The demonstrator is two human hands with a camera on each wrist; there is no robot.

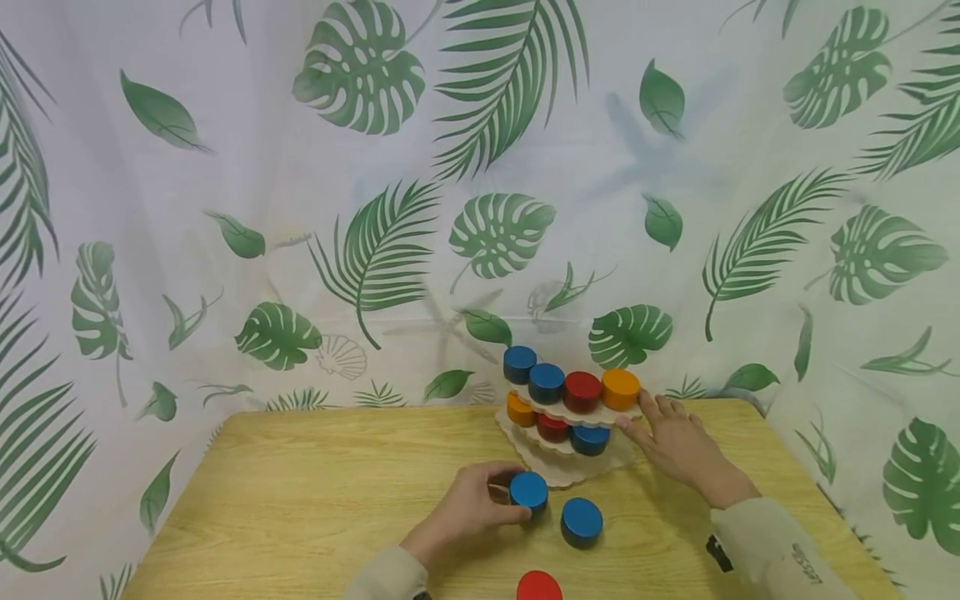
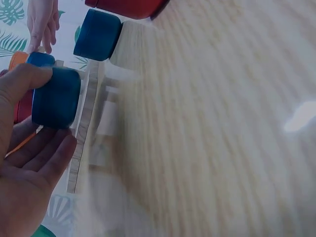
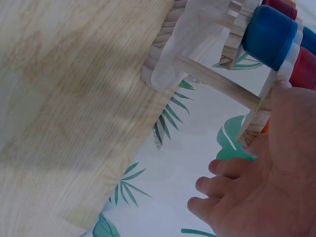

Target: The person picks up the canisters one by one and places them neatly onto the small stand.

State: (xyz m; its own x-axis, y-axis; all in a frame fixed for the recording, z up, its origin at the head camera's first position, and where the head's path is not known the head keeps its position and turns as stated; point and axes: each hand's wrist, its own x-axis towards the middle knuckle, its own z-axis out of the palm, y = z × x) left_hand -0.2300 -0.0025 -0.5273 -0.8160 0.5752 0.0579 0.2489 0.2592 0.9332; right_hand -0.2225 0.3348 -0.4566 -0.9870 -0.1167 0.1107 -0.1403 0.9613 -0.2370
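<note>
My left hand [image 1: 472, 504] pinches a round blue tin [image 1: 528, 492] between thumb and fingers, in front of a tiered wooden stand [image 1: 558, 475]. In the left wrist view, the thumb lies on one side of that tin [image 2: 57, 98] and the fingers on the other. The stand's upper tier bears two blue tins, a red tin [image 1: 582, 392] and an orange tin [image 1: 621, 389]. Orange, red and blue tins sit on the tier below. At the upper tier's right end, my right hand [image 1: 678, 442] holds the edge with thumb and index finger; its other fingers are loosely bent.
Another blue tin [image 1: 582, 522] stands on the table just right of the left hand. A red tin [image 1: 539, 587] is partly cut off at the bottom of the head view. Behind the wooden table [image 1: 322, 483] hangs a leaf-patterned cloth [image 1: 405, 333].
</note>
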